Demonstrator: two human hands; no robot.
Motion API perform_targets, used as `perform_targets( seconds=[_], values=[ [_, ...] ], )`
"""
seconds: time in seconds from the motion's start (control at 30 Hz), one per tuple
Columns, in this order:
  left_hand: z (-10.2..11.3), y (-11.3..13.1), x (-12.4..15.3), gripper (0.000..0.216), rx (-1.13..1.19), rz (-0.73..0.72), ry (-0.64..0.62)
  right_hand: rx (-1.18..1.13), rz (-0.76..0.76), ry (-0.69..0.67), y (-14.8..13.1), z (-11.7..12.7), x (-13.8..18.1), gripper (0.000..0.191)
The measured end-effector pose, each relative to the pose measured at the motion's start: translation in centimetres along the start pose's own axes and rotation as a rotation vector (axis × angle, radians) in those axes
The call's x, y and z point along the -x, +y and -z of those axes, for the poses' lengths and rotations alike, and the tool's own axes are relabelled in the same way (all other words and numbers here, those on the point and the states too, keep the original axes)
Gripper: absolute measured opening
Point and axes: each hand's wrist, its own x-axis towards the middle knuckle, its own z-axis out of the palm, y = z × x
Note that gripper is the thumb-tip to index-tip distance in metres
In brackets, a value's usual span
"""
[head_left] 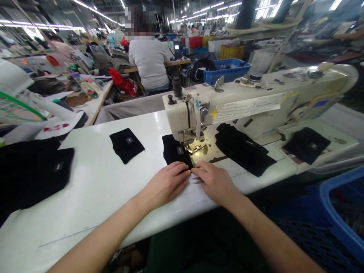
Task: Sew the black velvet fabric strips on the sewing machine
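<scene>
A small black fabric piece (174,150) with a grey label lies on the white table (93,189) just left of the needle of a cream sewing machine (256,102). My left hand (166,183) lies flat on its near edge, fingers stretched out. My right hand (214,181) rests beside it, fingertips touching the left hand's in front of the presser foot (195,147), with something thin under its fingers that I cannot make out.
Another black labelled piece (126,145) lies further left, a stack of black pieces (36,170) at the far left, more (244,149) under the machine arm and one (307,144) at its right. A blue crate (338,212) stands at lower right. A person in white (149,60) sits ahead.
</scene>
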Motion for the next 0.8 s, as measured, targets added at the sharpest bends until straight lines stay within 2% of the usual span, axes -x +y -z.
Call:
perform_targets(
  seconds=[0.2, 0.47, 0.63, 0.8],
  values=[
    [0.1, -2.1, -0.9, 0.028, 0.013, 0.003, -0.009, 0.021, -0.049, -0.070, 0.3, 0.4, -2.2, 0.028],
    [0.6, -4.6, -2.3, 0.027, 0.000, 0.006, 0.021, 0.031, -0.075, -0.051, 0.6, 0.3, -3.5, 0.028],
    [0.9, -6.2, -3.1, 0.028, -0.008, 0.008, 0.020, 0.023, -0.058, 0.026, 0.7, 0.8, -2.6, 0.030],
    [0.8, -6.8, -3.5, 0.029, -0.009, -0.002, 0.034, 0.032, -0.028, 0.169, 1.1, 2.2, -1.0, 0.035]
  ],
)
